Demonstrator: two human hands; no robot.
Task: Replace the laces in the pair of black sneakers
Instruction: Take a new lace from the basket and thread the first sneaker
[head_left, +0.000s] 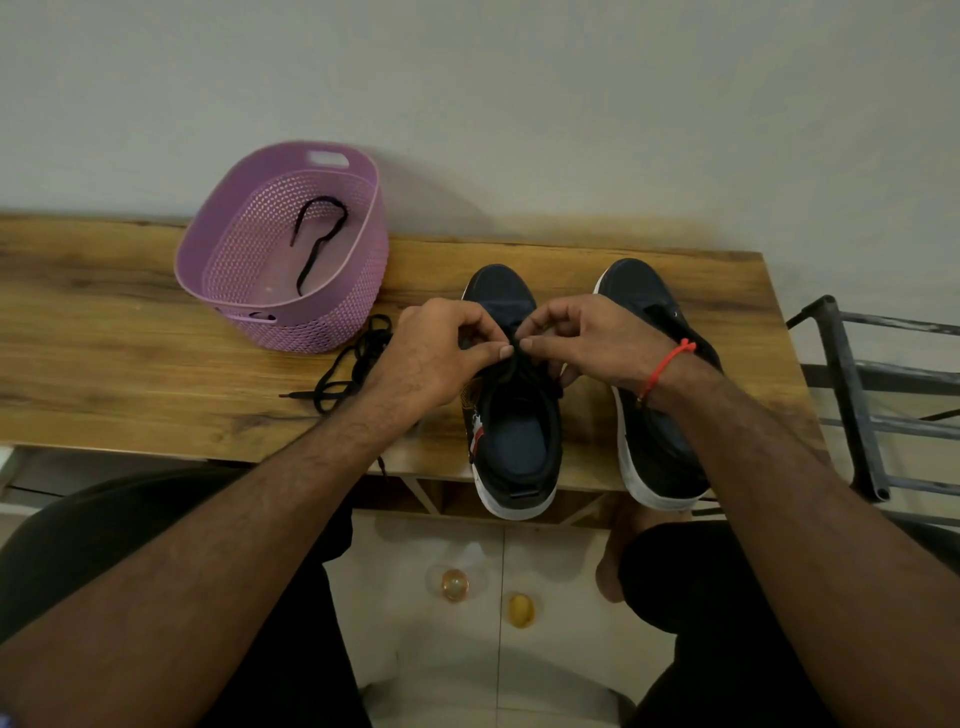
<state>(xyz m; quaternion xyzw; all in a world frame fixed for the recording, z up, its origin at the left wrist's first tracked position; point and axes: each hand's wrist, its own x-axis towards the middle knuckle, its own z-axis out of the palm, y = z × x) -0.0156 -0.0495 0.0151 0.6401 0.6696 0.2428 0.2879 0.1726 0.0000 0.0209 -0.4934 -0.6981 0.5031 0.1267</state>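
Basket (358, 228): one, purple, at the left on the tabletop (130, 332); one black lace (317, 234) lies inside.
Loose lace (353, 364): one, black, in a heap just in front of the basket.
Left hand (436, 358): fingers curled, pinching the lace of the left sneaker (514, 436).
Right hand (587, 343): fingers curled, pinching the same lace.
Sneakers: two, black, side by side, toes pointing to the wall, heels over the near edge; right sneaker (649, 452) untouched.

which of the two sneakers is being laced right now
The left sneaker: both the left hand and right hand pinch its lace over the tongue. The right sneaker stands beside it untouched.
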